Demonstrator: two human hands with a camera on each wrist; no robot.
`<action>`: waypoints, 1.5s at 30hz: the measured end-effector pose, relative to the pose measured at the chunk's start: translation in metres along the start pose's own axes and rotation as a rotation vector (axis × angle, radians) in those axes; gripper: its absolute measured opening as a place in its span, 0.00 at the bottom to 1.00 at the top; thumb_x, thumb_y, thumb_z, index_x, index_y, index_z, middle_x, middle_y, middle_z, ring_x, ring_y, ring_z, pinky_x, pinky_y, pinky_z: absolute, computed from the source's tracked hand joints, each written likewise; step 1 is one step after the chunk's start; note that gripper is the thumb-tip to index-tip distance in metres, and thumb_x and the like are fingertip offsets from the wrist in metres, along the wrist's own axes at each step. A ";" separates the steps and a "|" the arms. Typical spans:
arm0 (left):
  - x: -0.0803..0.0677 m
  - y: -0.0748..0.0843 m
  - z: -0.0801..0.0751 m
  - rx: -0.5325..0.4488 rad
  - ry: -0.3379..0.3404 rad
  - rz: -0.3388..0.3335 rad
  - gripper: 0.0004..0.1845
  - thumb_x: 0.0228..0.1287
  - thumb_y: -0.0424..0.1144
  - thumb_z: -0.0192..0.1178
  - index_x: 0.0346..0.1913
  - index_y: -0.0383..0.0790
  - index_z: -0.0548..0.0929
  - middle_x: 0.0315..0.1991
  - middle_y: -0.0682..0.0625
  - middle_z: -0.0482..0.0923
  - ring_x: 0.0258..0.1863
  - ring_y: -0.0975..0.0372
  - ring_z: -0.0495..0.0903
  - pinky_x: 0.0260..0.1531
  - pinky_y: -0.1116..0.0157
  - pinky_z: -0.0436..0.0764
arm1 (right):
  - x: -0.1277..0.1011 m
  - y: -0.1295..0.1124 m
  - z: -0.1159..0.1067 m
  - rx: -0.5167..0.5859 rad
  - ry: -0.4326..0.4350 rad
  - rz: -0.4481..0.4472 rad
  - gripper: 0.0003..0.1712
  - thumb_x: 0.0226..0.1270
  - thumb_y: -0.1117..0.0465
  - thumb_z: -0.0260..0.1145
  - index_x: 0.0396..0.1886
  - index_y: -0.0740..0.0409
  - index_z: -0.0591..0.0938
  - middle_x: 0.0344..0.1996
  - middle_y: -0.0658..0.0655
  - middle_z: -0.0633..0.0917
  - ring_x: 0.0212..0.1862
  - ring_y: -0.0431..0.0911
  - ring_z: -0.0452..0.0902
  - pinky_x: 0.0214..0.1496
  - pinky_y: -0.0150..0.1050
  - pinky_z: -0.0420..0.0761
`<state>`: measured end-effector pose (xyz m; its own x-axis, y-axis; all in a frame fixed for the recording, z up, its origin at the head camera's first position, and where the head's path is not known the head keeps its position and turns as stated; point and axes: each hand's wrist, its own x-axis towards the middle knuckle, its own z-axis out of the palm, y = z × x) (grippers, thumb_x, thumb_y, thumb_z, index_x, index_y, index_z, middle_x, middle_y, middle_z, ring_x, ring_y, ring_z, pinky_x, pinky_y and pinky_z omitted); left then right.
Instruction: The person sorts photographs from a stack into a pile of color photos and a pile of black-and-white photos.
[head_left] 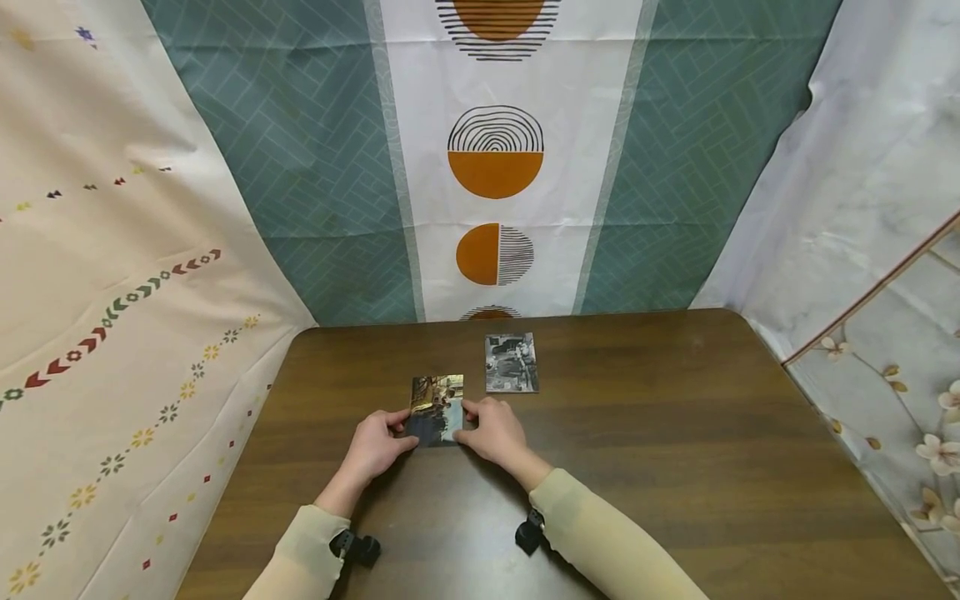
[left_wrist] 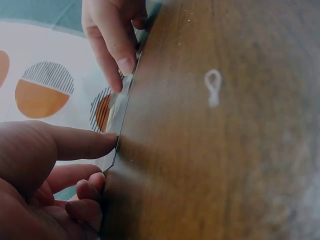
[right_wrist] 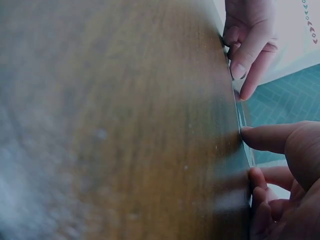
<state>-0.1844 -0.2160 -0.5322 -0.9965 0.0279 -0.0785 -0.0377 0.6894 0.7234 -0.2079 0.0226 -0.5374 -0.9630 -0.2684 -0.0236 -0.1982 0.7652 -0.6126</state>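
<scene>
A colour photo card (head_left: 437, 412), printed with a golden scene above and blue and dark parts below, lies flat on the wooden table. My left hand (head_left: 372, 448) holds its left edge, thumb near the lower left corner and forefinger higher up. At the opposite edge, my right hand (head_left: 497, 433) holds it with thumb and forefinger. From the left wrist, the card (left_wrist: 120, 112) shows as a thin sliver at table level. The right wrist view has my thumb (right_wrist: 265, 137) against the card's edge, the other fingers curled beneath it.
Behind the right hand lies a black-and-white picture card (head_left: 512, 363), near the back of the brown table (head_left: 660, 467). Patterned cloths (head_left: 300, 167) hang behind the table and along both sides. A small black camera (head_left: 356, 547) is strapped to each wrist.
</scene>
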 end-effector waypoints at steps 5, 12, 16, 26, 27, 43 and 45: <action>0.000 0.001 -0.003 0.017 -0.018 0.002 0.30 0.62 0.35 0.77 0.68 0.32 0.84 0.40 0.47 0.80 0.37 0.55 0.74 0.40 0.57 0.73 | 0.001 -0.001 -0.001 0.006 -0.008 -0.004 0.40 0.63 0.46 0.79 0.74 0.51 0.81 0.41 0.44 0.82 0.51 0.51 0.77 0.47 0.47 0.78; -0.003 0.002 -0.007 0.006 -0.053 -0.005 0.34 0.61 0.36 0.78 0.69 0.30 0.82 0.41 0.46 0.79 0.36 0.56 0.73 0.38 0.57 0.74 | 0.002 0.000 -0.001 0.029 -0.018 -0.020 0.38 0.64 0.46 0.79 0.72 0.51 0.83 0.40 0.44 0.84 0.50 0.50 0.79 0.50 0.47 0.78; -0.003 0.002 -0.008 -0.010 -0.064 -0.008 0.34 0.61 0.37 0.78 0.69 0.29 0.81 0.42 0.46 0.79 0.35 0.56 0.73 0.37 0.58 0.73 | 0.004 0.002 -0.001 0.058 -0.030 -0.034 0.39 0.64 0.47 0.79 0.73 0.53 0.82 0.40 0.44 0.84 0.46 0.46 0.79 0.50 0.46 0.79; 0.000 0.001 -0.013 -0.085 -0.111 -0.030 0.36 0.65 0.39 0.76 0.72 0.26 0.77 0.47 0.44 0.82 0.35 0.57 0.74 0.34 0.60 0.74 | 0.006 0.030 -0.024 0.324 -0.154 -0.188 0.35 0.72 0.57 0.74 0.75 0.63 0.77 0.48 0.55 0.89 0.45 0.43 0.84 0.47 0.39 0.83; 0.000 0.001 -0.013 -0.088 -0.113 -0.029 0.36 0.65 0.39 0.76 0.72 0.26 0.77 0.48 0.44 0.83 0.35 0.57 0.75 0.34 0.60 0.74 | 0.006 0.033 -0.028 0.333 -0.165 -0.198 0.35 0.73 0.57 0.74 0.75 0.64 0.77 0.49 0.55 0.89 0.47 0.44 0.85 0.49 0.41 0.83; 0.010 0.026 0.003 -0.139 0.009 0.095 0.28 0.67 0.36 0.74 0.67 0.29 0.83 0.46 0.42 0.81 0.34 0.58 0.73 0.30 0.63 0.72 | 0.003 0.081 -0.080 0.426 -0.142 -0.113 0.29 0.77 0.57 0.70 0.73 0.62 0.79 0.52 0.55 0.89 0.51 0.47 0.85 0.50 0.43 0.82; 0.012 0.033 0.007 -0.152 0.014 0.115 0.27 0.67 0.36 0.74 0.66 0.29 0.84 0.45 0.42 0.81 0.34 0.58 0.74 0.31 0.63 0.72 | 0.004 0.084 -0.083 0.430 -0.114 -0.087 0.29 0.77 0.58 0.70 0.72 0.63 0.80 0.52 0.55 0.89 0.51 0.47 0.85 0.49 0.43 0.82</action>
<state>-0.1975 -0.1877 -0.5135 -0.9958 0.0895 0.0189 0.0663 0.5647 0.8227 -0.2437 0.1348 -0.5232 -0.9150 -0.4024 -0.0296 -0.1606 0.4307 -0.8881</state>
